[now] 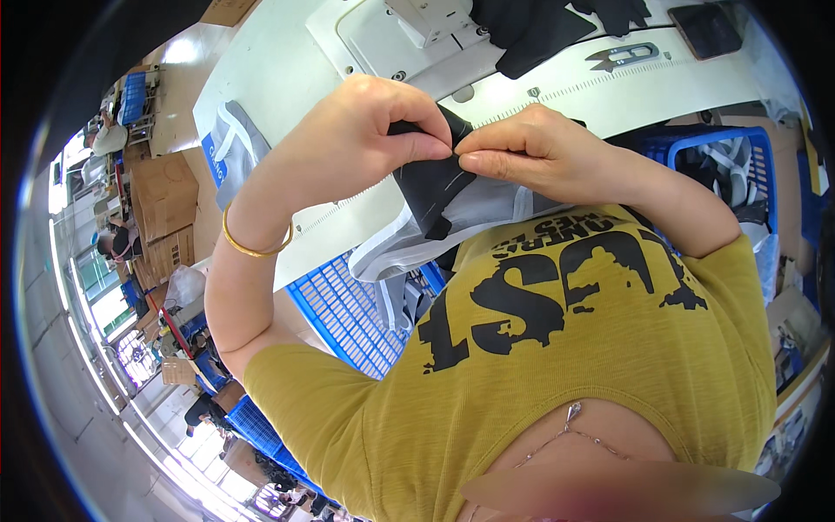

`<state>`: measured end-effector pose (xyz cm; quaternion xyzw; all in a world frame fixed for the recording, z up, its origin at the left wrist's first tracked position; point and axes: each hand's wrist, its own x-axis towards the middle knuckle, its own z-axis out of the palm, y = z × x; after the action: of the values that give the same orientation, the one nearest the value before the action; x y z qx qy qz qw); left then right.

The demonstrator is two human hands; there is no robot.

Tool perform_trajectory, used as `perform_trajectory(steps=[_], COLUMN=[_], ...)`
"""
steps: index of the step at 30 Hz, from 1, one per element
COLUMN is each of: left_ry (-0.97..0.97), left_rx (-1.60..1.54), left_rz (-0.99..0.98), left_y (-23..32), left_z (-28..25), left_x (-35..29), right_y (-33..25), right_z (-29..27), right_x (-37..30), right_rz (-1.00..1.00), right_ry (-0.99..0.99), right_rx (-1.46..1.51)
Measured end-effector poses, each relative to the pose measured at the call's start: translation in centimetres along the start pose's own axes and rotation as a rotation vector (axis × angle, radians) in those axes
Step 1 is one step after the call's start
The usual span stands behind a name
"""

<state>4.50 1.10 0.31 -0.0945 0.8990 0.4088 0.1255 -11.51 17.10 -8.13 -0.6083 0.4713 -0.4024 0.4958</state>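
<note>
Between my two hands, close in front of my chest, is a piece of black fabric (pixel 428 193) with a light stitch line on it. My left hand (pixel 378 126) pinches its upper edge between thumb and fingertips. Right beside that pinch, my right hand (pixel 531 152) grips the same edge, the fingertips of both hands nearly touching. Joined to or lying under the black piece is grey fabric with white binding (pixel 391 248), which hangs over the table's near edge. Whether a thread or other small thing is between the fingertips, I cannot tell.
A white sewing machine (pixel 409 43) stands on the pale table (pixel 252 78). Black fabric pieces (pixel 544 30), thread snips (pixel 624 56) and a phone (pixel 706 30) lie at the far right. Blue baskets (pixel 335 304) with fabric stand below and to the right; cardboard boxes (pixel 163 196) are at left.
</note>
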Motion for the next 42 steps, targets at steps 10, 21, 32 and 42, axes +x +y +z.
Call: perform_trajectory(steps=[10, 21, 32, 42], left_ry=[0.022, 0.051, 0.096, 0.286], left_rx=[-0.017, -0.329, -0.498, -0.484], left_rz=[-0.008, -0.119, -0.083, -0.076], left_y=[0.0, -1.7, -2.5, -2.4], left_z=[-0.6, -1.8, -1.9, -3.4], left_x=[-0.1, -0.3, -0.4, 0.5], right_y=[0.1, 0.1, 0.1, -1.8], right_z=[1.0, 0.9, 0.5, -1.1], right_x=[0.1, -0.2, -0.4, 0.8], right_rz=[-0.234, -0.335, -0.318, -0.194], right_ry=[0.225, 0.316, 0.335, 0.375], right_rx=[-0.2, -0.289, -0.246, -0.127])
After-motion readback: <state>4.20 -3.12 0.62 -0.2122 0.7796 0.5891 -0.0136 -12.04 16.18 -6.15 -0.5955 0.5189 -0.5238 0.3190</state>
